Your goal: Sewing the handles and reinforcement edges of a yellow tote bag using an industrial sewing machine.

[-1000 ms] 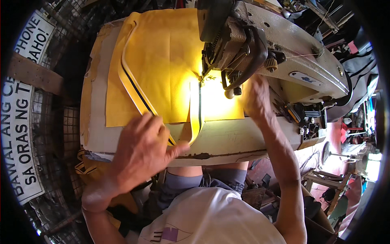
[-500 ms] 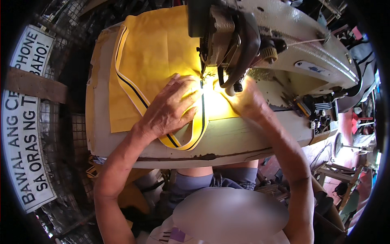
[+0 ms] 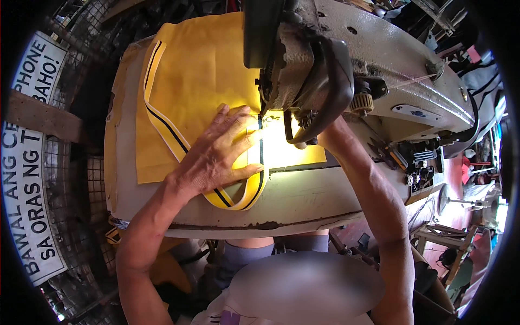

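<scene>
Left hand (image 3: 216, 157) lies flat, fingers spread, pinning yellow fabric panel (image 3: 200, 81) and yellow black-striped strap (image 3: 238, 197) near the sewing table's (image 3: 303, 203) front edge, steadying them beneath the grey sewing machine (image 3: 346, 70); right hand's grip is hidden behind it.

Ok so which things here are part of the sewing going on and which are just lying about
In use:
- left hand, flat on the yellow fabric
- yellow strap with black stripe, looped at the table edge
- sewing machine
- right hand, hidden behind the machine head

Lying about:
- white sign on the wire mesh, left
- small tools and clutter on the table's right end
</scene>
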Available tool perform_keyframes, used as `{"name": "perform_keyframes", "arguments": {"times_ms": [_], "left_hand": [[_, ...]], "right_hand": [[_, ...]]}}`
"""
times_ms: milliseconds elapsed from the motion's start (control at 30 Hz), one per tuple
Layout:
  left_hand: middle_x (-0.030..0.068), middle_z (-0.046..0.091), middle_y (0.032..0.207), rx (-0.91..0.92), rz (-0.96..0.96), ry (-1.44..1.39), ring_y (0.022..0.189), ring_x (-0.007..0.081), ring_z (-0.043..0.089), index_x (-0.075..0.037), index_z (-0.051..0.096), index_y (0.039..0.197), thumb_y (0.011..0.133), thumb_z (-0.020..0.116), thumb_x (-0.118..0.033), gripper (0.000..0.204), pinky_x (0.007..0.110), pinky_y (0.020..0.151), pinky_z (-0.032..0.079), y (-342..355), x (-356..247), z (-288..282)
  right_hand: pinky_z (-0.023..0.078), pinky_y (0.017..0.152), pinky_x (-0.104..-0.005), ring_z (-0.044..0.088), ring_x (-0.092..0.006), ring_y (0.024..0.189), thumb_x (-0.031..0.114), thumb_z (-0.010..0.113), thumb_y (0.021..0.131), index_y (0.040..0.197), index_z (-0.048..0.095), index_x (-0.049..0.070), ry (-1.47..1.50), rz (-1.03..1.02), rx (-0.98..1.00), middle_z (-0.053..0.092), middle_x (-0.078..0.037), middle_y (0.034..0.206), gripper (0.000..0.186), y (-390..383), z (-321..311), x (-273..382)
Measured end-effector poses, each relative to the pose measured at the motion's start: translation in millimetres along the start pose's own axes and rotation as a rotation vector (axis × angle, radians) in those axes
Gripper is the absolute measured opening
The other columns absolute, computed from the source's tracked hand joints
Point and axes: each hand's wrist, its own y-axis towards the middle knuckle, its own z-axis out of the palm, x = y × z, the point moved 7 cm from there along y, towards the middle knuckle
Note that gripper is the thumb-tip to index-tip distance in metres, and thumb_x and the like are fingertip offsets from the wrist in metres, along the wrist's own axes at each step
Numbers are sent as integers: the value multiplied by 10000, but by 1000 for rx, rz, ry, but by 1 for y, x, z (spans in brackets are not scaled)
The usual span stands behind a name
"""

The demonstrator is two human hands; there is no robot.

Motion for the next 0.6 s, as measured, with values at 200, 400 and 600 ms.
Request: {"name": "perform_keyframes", "arguments": {"times_ms": [200,400,600], "left_hand": [[182,516,1281,-8,-11,10,1307,346,459,14,588,1186,784,756,-372,582,496,1166,276,6,3,2],[184,482,1349,-26,-96,-1,1352,336,412,60,507,1289,791,745,-422,733,476,1184,254,7,10,-1],[171,452,1443,44,-68,79,1403,326,354,58,488,1345,834,674,-506,783,478,1193,231,8,15,5]], "right_hand": [[472,818,-451,593,-356,1022,70,668,796,1116,611,50,-545,256,79,623,-199,1074,325,-18,-31,-11],[486,933,-408,616,-299,1086,69,740,808,1098,685,50,-626,184,-70,658,-127,1145,296,-59,-123,102],[475,954,-319,621,-186,1108,182,446,1037,1271,632,96,-1307,183,-305,637,-75,1225,311,-82,-310,99]]}}
